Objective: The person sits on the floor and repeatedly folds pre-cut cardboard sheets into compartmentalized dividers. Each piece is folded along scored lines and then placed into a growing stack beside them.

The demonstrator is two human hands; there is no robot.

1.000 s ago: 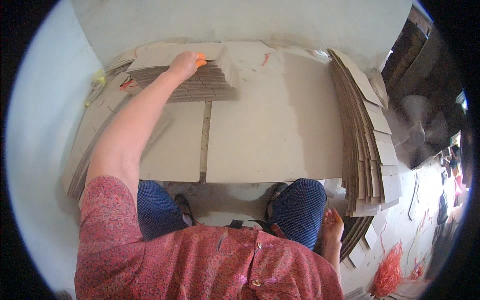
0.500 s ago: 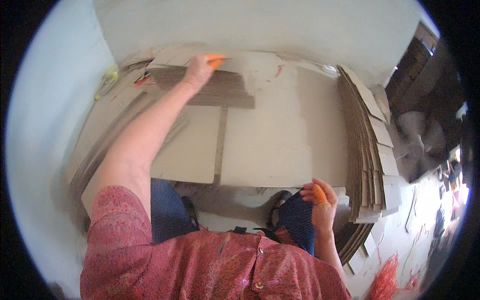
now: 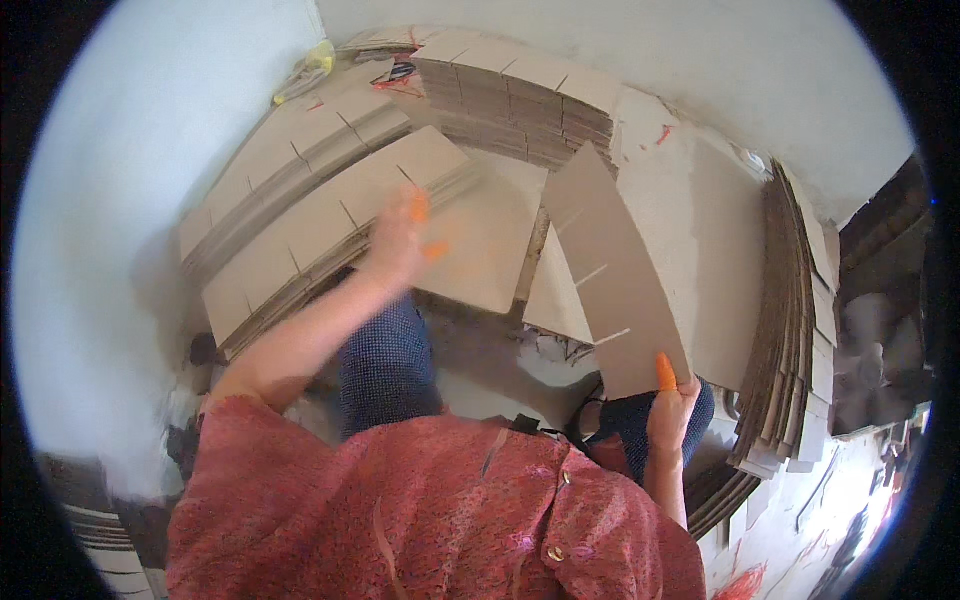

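Note:
A slotted cardboard strip (image 3: 620, 265) stands tilted in my right hand (image 3: 672, 405), which grips its near end with an orange-covered thumb on its face. Several white-looking slits run in from the strip's left edge. My left hand (image 3: 398, 240), blurred by motion, is over the edge of the near-left stack of slotted cardboard strips (image 3: 325, 230). Its orange-covered thumb and finger show apart, with nothing visible between them. Whether it touches the stack I cannot tell.
Another slotted stack (image 3: 270, 170) lies farther left by the wall, and a taller one (image 3: 520, 95) at the back. Cardboard sheets (image 3: 720, 270) cover the surface ahead. On the right leans a row of cardboard pieces (image 3: 785, 320), with a fan (image 3: 868, 345) beyond.
My left hand has come back from the far stack toward the near-left stack. A cardboard strip is now in my right hand, where none showed before. The view has shifted left.

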